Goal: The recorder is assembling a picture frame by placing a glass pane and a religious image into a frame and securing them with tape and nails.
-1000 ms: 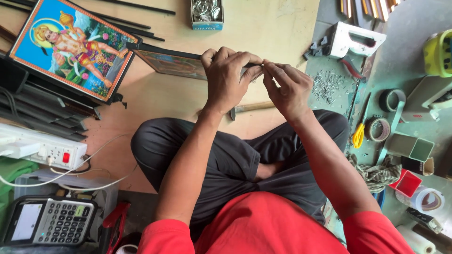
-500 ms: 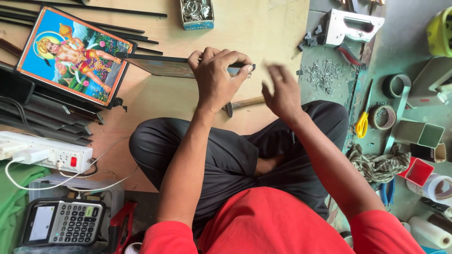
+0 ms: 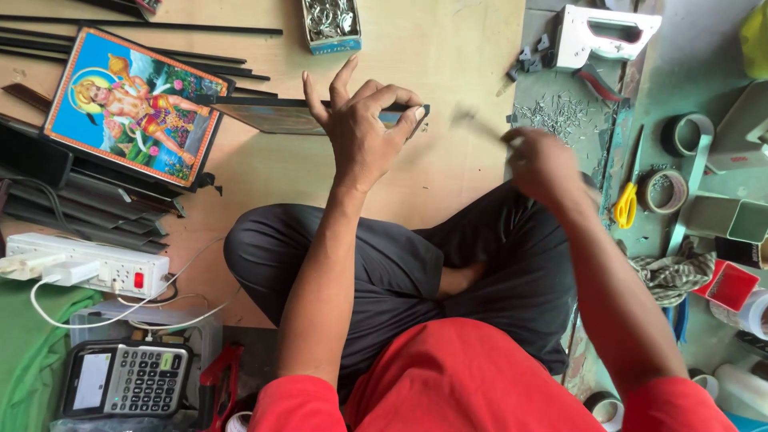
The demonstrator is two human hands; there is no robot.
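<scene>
You sit cross-legged on the floor, and your left hand (image 3: 360,128) pinches the near edge of a dark picture frame (image 3: 280,116) between thumb and forefinger, with the other fingers spread upward. The frame lies flat on the wooden board (image 3: 448,56) just beyond your knees and runs away to the left of that hand.

Your right hand (image 3: 544,164) is blurred. It seems half closed around a thin, pale thing (image 3: 480,126) whose end points toward the frame's right corner, but you cannot tell for sure what it grips. It hovers apart from the left hand, to that hand's right.

Just beyond the right hand lies a scatter of small metal pins (image 3: 564,112), and farther off a white staple gun (image 3: 604,32). To its right sit yellow scissors (image 3: 626,204) and rolls of tape (image 3: 668,188).

Left of the left hand, past the frame, rests a colourful framed print (image 3: 132,108) on black frame strips (image 3: 88,204). Beyond the left hand stands a small box of metal rings (image 3: 330,22).
</scene>
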